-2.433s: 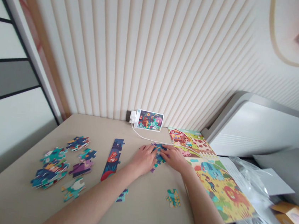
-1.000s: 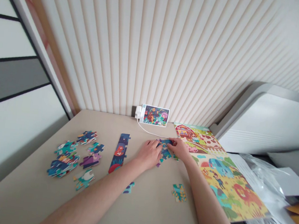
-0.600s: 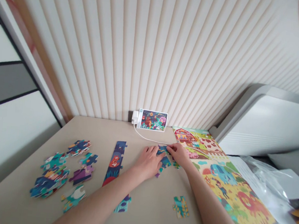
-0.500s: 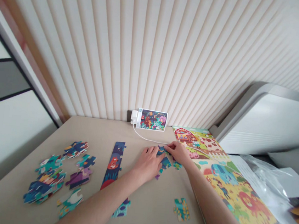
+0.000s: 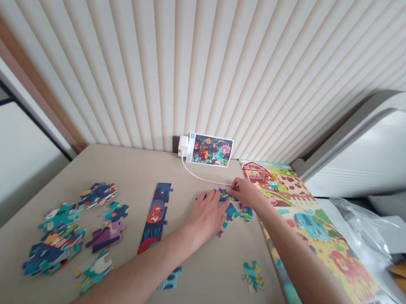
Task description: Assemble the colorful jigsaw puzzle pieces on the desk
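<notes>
My left hand (image 5: pixel 208 215) lies flat at mid-table with its fingers spread over dark blue puzzle pieces. My right hand (image 5: pixel 245 193) pinches a blue piece (image 5: pixel 224 194) at the upper right of this group, its thumb and forefinger together. Teal and blue pieces (image 5: pixel 232 212) lie just right of my left fingers, and a green and purple one (image 5: pixel 246 213) sits beneath my right wrist. Left of my hands stands a joined vertical strip (image 5: pixel 156 215) with a red animal, its lower part hidden by my left forearm.
Loose pieces lie in piles (image 5: pixel 55 248) on the left. One teal piece (image 5: pixel 253 276) is at the lower right. A picture card (image 5: pixel 210 150) leans on the wall beside a white charger (image 5: pixel 183 146) with a cable. Finished-looking colourful boards (image 5: pixel 317 241) lie right.
The view has shifted, with the table edge higher in the picture. Both hands remain at the same group of pieces, my left fingers now spread a little more over them.
</notes>
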`<action>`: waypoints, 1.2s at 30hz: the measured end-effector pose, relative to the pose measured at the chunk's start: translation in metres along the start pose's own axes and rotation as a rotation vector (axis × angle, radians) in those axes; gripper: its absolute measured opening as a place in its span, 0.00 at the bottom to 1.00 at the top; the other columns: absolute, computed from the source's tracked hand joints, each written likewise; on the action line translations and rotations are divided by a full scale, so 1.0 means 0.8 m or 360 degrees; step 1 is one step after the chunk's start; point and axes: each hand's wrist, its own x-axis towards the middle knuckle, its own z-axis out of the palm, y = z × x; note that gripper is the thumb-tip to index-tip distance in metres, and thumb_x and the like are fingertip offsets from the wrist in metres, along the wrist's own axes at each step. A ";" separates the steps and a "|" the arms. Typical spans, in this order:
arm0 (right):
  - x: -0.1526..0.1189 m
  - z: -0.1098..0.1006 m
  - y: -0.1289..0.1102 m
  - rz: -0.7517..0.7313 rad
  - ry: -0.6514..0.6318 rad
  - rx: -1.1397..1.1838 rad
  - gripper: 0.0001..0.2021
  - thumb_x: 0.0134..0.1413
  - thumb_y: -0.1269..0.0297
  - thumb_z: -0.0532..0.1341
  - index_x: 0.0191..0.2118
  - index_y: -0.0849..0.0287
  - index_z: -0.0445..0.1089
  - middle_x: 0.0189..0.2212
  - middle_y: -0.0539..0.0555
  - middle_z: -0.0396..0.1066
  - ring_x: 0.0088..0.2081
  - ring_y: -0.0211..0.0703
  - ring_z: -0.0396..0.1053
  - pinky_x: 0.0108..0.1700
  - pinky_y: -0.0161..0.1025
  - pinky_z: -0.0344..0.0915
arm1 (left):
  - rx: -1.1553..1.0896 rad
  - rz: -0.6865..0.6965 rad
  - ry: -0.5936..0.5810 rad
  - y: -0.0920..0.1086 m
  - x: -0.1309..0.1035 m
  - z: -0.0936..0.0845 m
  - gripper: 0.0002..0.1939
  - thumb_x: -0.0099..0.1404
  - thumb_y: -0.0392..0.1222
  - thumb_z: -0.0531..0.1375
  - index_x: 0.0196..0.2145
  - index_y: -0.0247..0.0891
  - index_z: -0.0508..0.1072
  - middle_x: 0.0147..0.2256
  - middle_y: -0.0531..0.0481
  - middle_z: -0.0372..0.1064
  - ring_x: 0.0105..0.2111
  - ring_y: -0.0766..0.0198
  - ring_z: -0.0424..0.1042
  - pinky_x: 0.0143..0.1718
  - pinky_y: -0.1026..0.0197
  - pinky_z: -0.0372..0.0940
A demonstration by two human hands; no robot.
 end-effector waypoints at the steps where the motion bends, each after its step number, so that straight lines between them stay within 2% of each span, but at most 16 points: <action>1: -0.004 0.003 0.004 -0.0011 0.0019 0.0107 0.12 0.56 0.53 0.65 0.37 0.56 0.73 0.27 0.51 0.73 0.29 0.41 0.69 0.29 0.35 0.56 | -0.0008 0.0004 -0.0002 0.000 -0.001 -0.001 0.23 0.70 0.43 0.54 0.62 0.46 0.65 0.55 0.38 0.63 0.56 0.46 0.61 0.56 0.44 0.57; 3: -0.015 0.007 0.015 -0.0054 0.0048 0.0333 0.13 0.58 0.52 0.64 0.41 0.56 0.74 0.27 0.49 0.72 0.28 0.40 0.68 0.29 0.35 0.58 | -0.0026 0.0008 -0.0017 0.001 -0.001 -0.004 0.22 0.70 0.43 0.54 0.61 0.47 0.65 0.55 0.39 0.63 0.55 0.46 0.61 0.55 0.45 0.57; 6: -0.029 0.010 0.035 -0.0142 0.0019 0.0613 0.20 0.56 0.51 0.64 0.51 0.57 0.74 0.32 0.50 0.72 0.29 0.39 0.68 0.31 0.36 0.64 | -0.0045 -0.0015 -0.0034 0.001 -0.002 -0.006 0.22 0.70 0.43 0.54 0.61 0.45 0.66 0.54 0.39 0.64 0.55 0.47 0.61 0.56 0.45 0.57; 9: -0.039 0.008 0.045 -0.0193 -0.0017 0.0676 0.24 0.55 0.51 0.65 0.55 0.56 0.74 0.37 0.52 0.71 0.32 0.41 0.70 0.35 0.38 0.68 | -0.0045 -0.0041 -0.0035 0.001 -0.001 -0.006 0.23 0.71 0.43 0.53 0.62 0.41 0.65 0.54 0.38 0.64 0.55 0.47 0.62 0.57 0.45 0.57; 14: -0.044 0.003 0.034 -0.0235 0.0042 0.0519 0.24 0.52 0.53 0.68 0.53 0.59 0.73 0.38 0.54 0.69 0.35 0.42 0.68 0.40 0.39 0.68 | 0.0011 -0.0014 -0.0066 0.003 0.000 -0.010 0.24 0.71 0.42 0.53 0.62 0.38 0.65 0.53 0.38 0.65 0.54 0.48 0.63 0.56 0.46 0.57; 21: -0.049 -0.005 0.027 -0.0278 0.0044 0.0437 0.22 0.52 0.55 0.68 0.51 0.58 0.70 0.34 0.51 0.70 0.34 0.42 0.69 0.38 0.37 0.66 | 0.0028 -0.0021 -0.0099 0.004 0.000 -0.013 0.24 0.71 0.43 0.53 0.62 0.39 0.65 0.54 0.37 0.64 0.56 0.47 0.62 0.55 0.45 0.57; 29: -0.050 -0.007 0.024 -0.0318 0.0076 0.0400 0.19 0.51 0.61 0.66 0.49 0.60 0.70 0.33 0.51 0.70 0.33 0.41 0.69 0.38 0.37 0.65 | 0.0127 -0.0011 -0.0085 0.013 -0.001 -0.013 0.23 0.70 0.41 0.55 0.61 0.36 0.66 0.52 0.37 0.66 0.52 0.48 0.65 0.52 0.46 0.58; 36: -0.053 -0.005 0.009 -0.0377 0.0217 0.0293 0.18 0.50 0.66 0.64 0.49 0.61 0.69 0.39 0.54 0.68 0.35 0.41 0.69 0.40 0.38 0.66 | 0.0158 -0.0013 -0.0041 0.016 -0.001 -0.013 0.24 0.69 0.40 0.57 0.61 0.37 0.66 0.53 0.36 0.65 0.52 0.49 0.65 0.53 0.47 0.58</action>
